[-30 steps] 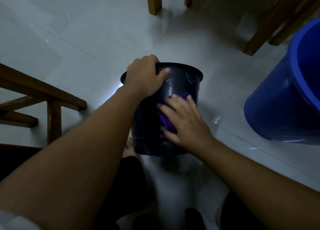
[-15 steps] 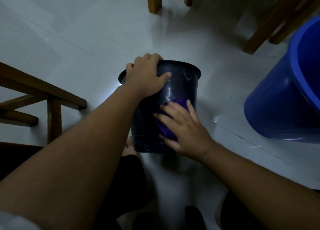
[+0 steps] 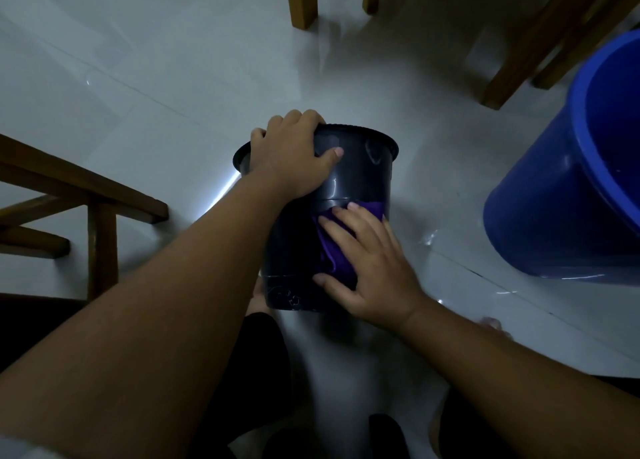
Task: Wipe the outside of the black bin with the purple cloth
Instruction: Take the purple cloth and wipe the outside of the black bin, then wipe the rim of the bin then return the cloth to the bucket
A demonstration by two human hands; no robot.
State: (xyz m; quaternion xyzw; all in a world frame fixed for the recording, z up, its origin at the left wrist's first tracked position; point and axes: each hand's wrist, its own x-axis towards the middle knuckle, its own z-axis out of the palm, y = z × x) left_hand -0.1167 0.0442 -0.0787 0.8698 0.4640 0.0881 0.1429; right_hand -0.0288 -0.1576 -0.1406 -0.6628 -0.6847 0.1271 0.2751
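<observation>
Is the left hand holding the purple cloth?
No, the left hand grips the black bin's rim; the right hand presses the purple cloth.

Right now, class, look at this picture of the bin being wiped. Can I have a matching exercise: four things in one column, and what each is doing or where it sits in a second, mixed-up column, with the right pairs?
Column one
1. left hand
2. right hand
3. purple cloth
4. blue bucket

Column two
A. stands on the floor to the right of the black bin
B. lies pressed between a palm and the bin's side
C. grips the bin's rim
D. lies flat on the cloth, fingers spread

Pairs: 1-C, 2-D, 3-B, 4-A
</observation>
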